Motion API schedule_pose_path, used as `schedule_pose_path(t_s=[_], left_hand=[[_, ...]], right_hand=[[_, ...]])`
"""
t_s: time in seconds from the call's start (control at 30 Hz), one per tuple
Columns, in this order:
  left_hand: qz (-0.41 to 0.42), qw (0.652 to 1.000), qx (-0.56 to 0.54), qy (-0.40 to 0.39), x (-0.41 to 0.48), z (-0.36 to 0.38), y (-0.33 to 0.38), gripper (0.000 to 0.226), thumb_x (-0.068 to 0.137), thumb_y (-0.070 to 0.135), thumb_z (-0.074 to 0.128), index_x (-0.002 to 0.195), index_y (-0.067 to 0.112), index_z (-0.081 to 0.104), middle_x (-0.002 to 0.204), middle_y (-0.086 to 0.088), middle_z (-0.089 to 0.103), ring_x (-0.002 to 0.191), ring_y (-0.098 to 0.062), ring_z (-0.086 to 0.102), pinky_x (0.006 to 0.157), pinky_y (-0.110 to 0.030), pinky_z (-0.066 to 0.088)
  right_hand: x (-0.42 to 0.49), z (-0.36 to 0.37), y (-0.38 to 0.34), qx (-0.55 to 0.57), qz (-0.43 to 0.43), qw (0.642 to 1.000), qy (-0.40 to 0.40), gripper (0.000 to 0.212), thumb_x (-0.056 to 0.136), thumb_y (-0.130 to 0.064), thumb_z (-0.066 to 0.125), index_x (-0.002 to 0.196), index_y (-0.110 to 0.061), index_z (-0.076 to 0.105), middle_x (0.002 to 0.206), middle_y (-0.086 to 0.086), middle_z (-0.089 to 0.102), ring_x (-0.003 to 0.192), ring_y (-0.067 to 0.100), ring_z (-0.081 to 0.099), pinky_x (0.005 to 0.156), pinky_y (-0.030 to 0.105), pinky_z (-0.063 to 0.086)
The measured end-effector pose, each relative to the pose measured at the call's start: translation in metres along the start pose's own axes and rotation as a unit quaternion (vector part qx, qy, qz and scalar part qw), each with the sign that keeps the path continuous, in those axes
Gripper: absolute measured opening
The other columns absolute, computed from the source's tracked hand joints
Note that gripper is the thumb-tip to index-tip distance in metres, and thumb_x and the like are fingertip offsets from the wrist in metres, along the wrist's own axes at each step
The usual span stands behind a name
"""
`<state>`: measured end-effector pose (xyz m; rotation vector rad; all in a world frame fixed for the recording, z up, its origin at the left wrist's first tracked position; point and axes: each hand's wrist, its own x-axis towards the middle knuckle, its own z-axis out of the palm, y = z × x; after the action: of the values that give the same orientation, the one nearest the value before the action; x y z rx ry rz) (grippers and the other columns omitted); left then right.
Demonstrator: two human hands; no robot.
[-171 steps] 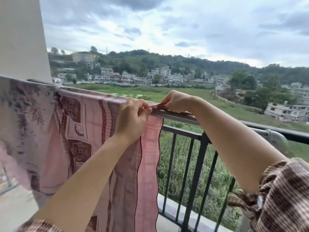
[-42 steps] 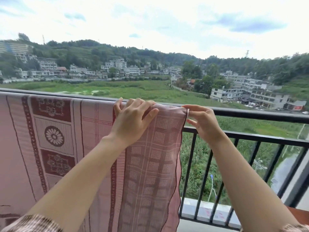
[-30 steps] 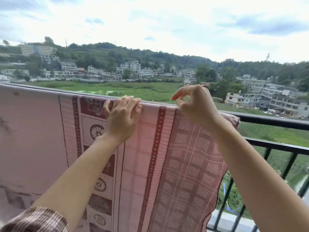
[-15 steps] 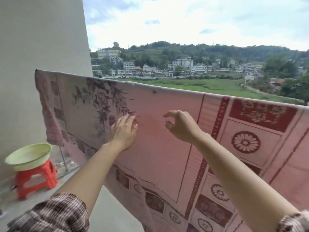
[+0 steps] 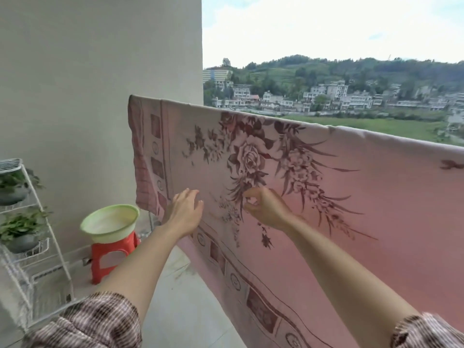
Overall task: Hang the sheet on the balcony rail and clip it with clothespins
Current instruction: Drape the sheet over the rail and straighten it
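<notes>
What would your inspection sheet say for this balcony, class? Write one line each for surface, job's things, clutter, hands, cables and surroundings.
Surface: pale balcony floor; the rail is hidden under the sheet.
Job's things: pink flowered sheet draped over the rail, hanging fairly flat; no clothespins seen.
Clutter: green basin on a red stool; white rack holding potted plants.
Hands: left hand open, fingers straight at the sheet; right hand curled at the flower print, unclear whether it pinches the cloth.
Cables: nothing seen.
Surroundings: plain wall on the left; houses and wooded hills beyond.
</notes>
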<state>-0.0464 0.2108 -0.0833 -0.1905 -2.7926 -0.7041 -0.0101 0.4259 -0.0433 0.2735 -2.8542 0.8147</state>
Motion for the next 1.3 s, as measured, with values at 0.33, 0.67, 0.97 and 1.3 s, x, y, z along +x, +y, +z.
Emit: schedule_pose_path(t_s=[0.33, 0.67, 0.97, 1.3], left_hand=[[-0.041, 0.998, 0.042, -0.001, 0.183, -0.016, -0.13, 0.041, 0.098, 0.027, 0.033, 0.137, 0.015, 0.041, 0.142, -0.007, 0.043, 0.128, -0.028, 0.037, 0.1, -0.037, 0.033], [-0.024, 0.999, 0.019, 0.035, 0.378, -0.056, -0.3, 0.041, 0.099, 0.026, 0.035, 0.137, 0.013, 0.043, 0.146, -0.007, 0.04, 0.133, -0.028, 0.033, 0.109, -0.04, 0.03], [0.004, 0.998, 0.013, 0.056, 0.564, -0.122, -0.432, 0.036, 0.098, 0.029, 0.035, 0.129, 0.016, 0.048, 0.137, -0.003, 0.048, 0.127, -0.025, 0.04, 0.1, -0.037, 0.034], [0.001, 0.985, -0.124, 0.124, 0.751, -0.145, -0.481, 0.043, 0.094, 0.027, 0.039, 0.134, 0.012, 0.045, 0.134, -0.011, 0.051, 0.124, -0.027, 0.044, 0.1, -0.038, 0.036]], right_hand=[[0.238, 0.094, -0.066, -0.013, -0.037, 0.998, -0.04, 0.049, 0.096, -0.025, 0.047, 0.143, -0.015, 0.039, 0.149, 0.002, 0.039, 0.133, 0.019, 0.042, 0.111, 0.032, 0.033], [0.46, 0.185, -0.165, -0.049, -0.075, 0.995, 0.038, 0.04, 0.094, -0.023, 0.051, 0.132, -0.014, 0.05, 0.13, 0.006, 0.055, 0.118, 0.026, 0.054, 0.097, 0.037, 0.046], [0.655, 0.223, -0.262, -0.106, -0.116, 0.98, 0.119, 0.039, 0.094, -0.025, 0.048, 0.13, -0.011, 0.05, 0.125, 0.006, 0.057, 0.115, 0.024, 0.053, 0.092, 0.04, 0.048], [0.833, 0.223, -0.325, -0.211, -0.149, 0.952, 0.167, 0.021, 0.093, -0.021, 0.05, 0.109, -0.01, 0.058, 0.112, 0.006, 0.06, 0.106, 0.024, 0.055, 0.084, 0.036, 0.047]])
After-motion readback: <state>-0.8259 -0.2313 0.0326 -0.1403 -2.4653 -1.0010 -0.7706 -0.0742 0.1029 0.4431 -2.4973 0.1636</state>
